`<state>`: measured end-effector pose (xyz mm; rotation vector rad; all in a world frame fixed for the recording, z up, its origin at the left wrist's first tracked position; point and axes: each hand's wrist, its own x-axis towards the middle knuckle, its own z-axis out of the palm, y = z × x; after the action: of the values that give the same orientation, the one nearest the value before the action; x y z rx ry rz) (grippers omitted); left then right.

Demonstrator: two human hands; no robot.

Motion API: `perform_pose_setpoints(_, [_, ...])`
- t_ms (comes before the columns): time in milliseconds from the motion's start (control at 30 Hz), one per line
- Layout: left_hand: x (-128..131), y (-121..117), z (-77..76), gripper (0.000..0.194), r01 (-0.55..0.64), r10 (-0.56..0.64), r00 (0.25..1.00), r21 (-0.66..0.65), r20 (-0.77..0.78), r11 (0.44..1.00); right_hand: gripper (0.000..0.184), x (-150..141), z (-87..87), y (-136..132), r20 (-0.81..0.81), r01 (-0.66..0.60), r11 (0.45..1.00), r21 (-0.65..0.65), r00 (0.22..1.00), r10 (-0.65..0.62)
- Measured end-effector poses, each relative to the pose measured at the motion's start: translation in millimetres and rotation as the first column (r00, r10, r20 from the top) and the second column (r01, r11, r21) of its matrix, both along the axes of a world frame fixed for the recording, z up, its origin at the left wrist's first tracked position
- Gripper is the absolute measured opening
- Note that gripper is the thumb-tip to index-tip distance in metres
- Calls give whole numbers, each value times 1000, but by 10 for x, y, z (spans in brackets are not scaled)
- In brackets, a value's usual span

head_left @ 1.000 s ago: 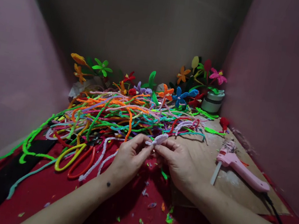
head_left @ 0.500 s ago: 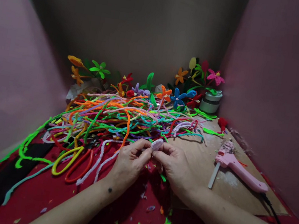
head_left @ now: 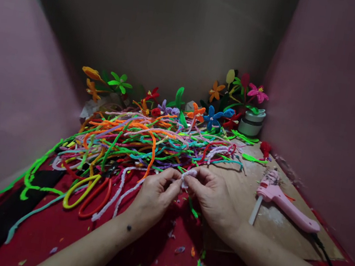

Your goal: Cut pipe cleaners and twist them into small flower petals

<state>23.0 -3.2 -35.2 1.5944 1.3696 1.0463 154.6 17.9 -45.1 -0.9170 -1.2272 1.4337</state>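
Between my fingertips is a small pale lilac piece of fuzzy pipe cleaner (head_left: 188, 176), partly covered by the fingers. My left hand (head_left: 158, 195) pinches it from the left, thumb against forefinger. From the right, my right hand (head_left: 212, 197) grips it the same way, thumb on top. A short bright green pipe cleaner (head_left: 192, 208) shows just under my right hand; whether it joins the lilac piece I cannot tell. Just beyond the hands lies a big tangled heap of coloured pipe cleaners (head_left: 136, 137).
A pink glue gun (head_left: 284, 204) rests on a brown board (head_left: 232, 231) at right, its cord trailing off. Scissors with yellow and red handles (head_left: 82, 192) lie left. Pipe-cleaner flowers (head_left: 212, 117) and a pale jar (head_left: 251, 122) stand behind. Scraps dot the red cloth (head_left: 131, 256).
The lilac piece, which stood up flat above the fingertips, is now turned and more covered by my right thumb and fingers. The view has shifted slightly.
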Motion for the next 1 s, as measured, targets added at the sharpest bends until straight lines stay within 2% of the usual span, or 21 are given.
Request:
perform_pose_setpoints(133, [15, 4, 23, 18, -31, 40, 996, -119, 75, 992, 8, 1, 2, -31, -7, -11, 1000, 2, 1000, 11])
perform_pose_setpoints(300, [33, 17, 48, 18, -30, 73, 980, -229, 184, 973, 9, 3, -10, -48, 56, 8, 997, 73, 998, -12])
perform_pose_setpoints(533, [43, 4, 27, 17, -18, 43, 990, -179, 137, 984, 15, 32, -6, -29, 180, 41, 995, 92, 982, -58])
perform_pose_setpoints(733, [28, 19, -36, 13, 77, 53, 917, -306, 396, 949, 14, 44, 30, -48, 198, 79, 974, 212, 972, -122])
perform_pose_setpoints(800, [18, 25, -41, 14, 85, 54, 907, -307, 418, 948, 14, 35, 29, -34, 156, 82, 983, 165, 982, -108])
perform_pose_setpoints(1000, [18, 14, 3, 19, -35, 98, 938, -188, 333, 981, 20, -12, -40, 9, -36, -37, 996, -75, 999, 34])
